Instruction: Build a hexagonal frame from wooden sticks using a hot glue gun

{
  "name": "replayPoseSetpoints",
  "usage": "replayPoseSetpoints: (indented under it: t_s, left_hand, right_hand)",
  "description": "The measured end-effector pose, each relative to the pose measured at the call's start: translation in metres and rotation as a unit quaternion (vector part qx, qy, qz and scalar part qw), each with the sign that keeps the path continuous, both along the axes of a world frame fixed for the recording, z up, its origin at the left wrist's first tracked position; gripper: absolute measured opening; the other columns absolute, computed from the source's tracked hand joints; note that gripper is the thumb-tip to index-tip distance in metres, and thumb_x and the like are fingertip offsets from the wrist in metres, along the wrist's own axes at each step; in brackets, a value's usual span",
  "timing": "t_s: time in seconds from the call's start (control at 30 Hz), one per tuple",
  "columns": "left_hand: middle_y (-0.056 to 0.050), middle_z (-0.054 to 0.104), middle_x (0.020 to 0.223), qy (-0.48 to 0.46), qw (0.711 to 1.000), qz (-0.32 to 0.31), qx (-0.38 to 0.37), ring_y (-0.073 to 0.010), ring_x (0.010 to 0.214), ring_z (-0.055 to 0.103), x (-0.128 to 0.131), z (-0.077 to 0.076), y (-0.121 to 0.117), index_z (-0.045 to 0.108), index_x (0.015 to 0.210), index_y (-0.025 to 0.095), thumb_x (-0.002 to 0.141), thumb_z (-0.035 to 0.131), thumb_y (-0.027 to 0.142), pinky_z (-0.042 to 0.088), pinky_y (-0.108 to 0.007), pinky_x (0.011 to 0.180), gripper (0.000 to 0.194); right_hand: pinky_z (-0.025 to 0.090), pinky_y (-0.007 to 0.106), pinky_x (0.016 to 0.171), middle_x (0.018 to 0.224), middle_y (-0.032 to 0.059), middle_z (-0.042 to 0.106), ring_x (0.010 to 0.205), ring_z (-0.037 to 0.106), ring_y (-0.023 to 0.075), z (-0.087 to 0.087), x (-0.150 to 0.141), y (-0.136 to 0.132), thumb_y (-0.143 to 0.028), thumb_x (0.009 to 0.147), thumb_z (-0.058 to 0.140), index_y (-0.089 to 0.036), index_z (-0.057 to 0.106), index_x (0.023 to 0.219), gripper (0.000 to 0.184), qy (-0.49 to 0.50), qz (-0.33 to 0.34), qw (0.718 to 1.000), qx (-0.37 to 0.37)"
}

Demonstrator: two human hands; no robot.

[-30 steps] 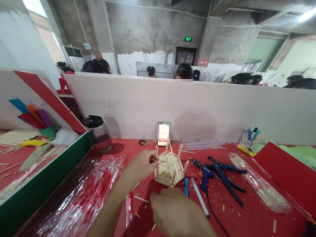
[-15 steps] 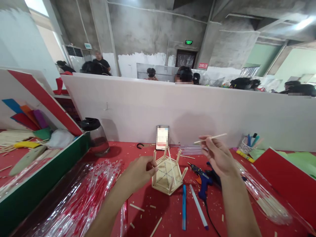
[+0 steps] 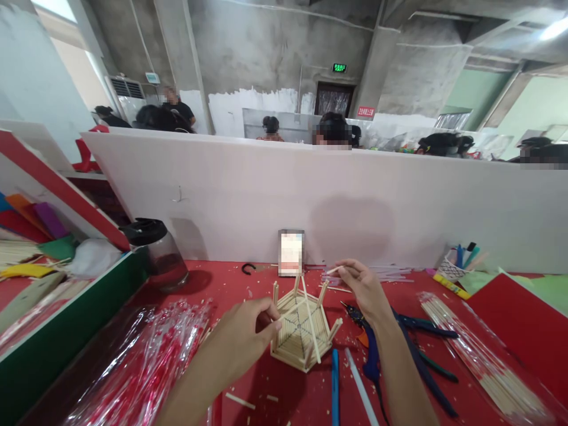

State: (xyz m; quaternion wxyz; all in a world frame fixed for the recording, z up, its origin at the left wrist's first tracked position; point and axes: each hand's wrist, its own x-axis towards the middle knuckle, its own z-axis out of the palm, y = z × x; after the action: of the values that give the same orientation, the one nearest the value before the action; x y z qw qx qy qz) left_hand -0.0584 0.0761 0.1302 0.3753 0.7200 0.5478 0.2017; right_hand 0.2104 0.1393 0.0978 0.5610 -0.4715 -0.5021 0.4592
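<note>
- Stick (image 3: 333, 270) and right hand (image 3: 366, 290) are now just beside the far right part of the 6-sided wooden frame (image 3: 293, 344); 0.5 s ago they were farther out to the right, and 1 s ago the hand was low in front of the frame.
- For the work in hand, this seems to bring the stick within easy reach of the frame, though whether its tip touches the nearest post (image 3: 323, 293) I cannot tell.
- The left hand (image 3: 248, 322) stays at the frame's left side, as in both earlier pictures, and probably steadies it.
- The frame sits on the red table (image 3: 255, 370), base down, with at least 5 posts standing at its corners; a loose-looking stick (image 3: 312, 325) slants across it, as it did before.
- Right hand pose: the forearm comes up from the lower right, passing over part of the glue gun (image 3: 371, 355), with the thumb and fingertips pinching the stick, which points left.
- Left hand pose: the forearm comes from the lower left, with the back of the hand up and the fingers curled; thumb and fingertips are close together at the frame's edge, but whether they grip a post or a small piece I cannot tell.
</note>
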Motion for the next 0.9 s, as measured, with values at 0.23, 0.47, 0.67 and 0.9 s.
replayPoseSetpoints:
  t_s: [0.23, 0.47, 0.67, 0.9]
  left_hand:
    - [0.001, 0.069, 0.073, -0.009, 1.0, 0.009, -0.016, -0.0173, 0.069, 0.061, 0.001, -0.001, -0.001, 0.061, 0.077, 0.023, 0.084, 0.051, 0.032, 0.04, -0.028, 0.064, 0.015]
    - [0.0, 0.069, 0.073, -0.011, 1.0, 0.006, -0.019, -0.0174, 0.069, 0.061, 0.0, 0.0, -0.001, 0.062, 0.078, 0.023, 0.084, 0.051, 0.032, 0.04, -0.028, 0.063, 0.016]
    - [0.0, 0.071, 0.074, -0.013, 1.0, 0.004, -0.01, -0.0176, 0.07, 0.063, -0.001, -0.001, -0.001, 0.062, 0.078, 0.023, 0.086, 0.051, 0.034, 0.041, -0.029, 0.065, 0.018]
    - [0.002, 0.071, 0.073, -0.008, 1.0, 0.017, -0.016, -0.0173, 0.069, 0.063, 0.001, -0.001, -0.001, 0.063, 0.078, 0.024, 0.084, 0.053, 0.031, 0.041, -0.029, 0.063, 0.013]
  right_hand:
    - [0.026, 0.021, 0.042, 0.057, -0.0071, 0.045, 0.044, 0.032, 0.0068, -0.007, -0.004, 0.003, -0.052, 0.081, 0.067, -0.018, 0.062, 0.083, 0.034, -0.126, 0.081, 0.988, 0.022]
    - [0.025, 0.02, 0.045, 0.061, -0.0079, 0.039, 0.048, 0.03, 0.007, -0.013, -0.012, 0.004, -0.061, 0.079, 0.066, -0.019, 0.058, 0.087, 0.043, -0.063, 0.124, 0.99, -0.022]
    - [0.028, 0.021, 0.049, 0.068, -0.005, 0.048, 0.052, 0.032, 0.0079, -0.006, -0.012, -0.001, -0.052, 0.078, 0.07, -0.019, 0.062, 0.084, 0.035, -0.104, 0.138, 0.985, -0.024]
    - [0.035, 0.023, 0.059, 0.072, -0.0028, 0.055, 0.061, 0.044, 0.0106, -0.011, -0.016, -0.001, -0.047, 0.081, 0.068, -0.018, 0.064, 0.082, 0.029, -0.113, 0.143, 0.983, -0.01]
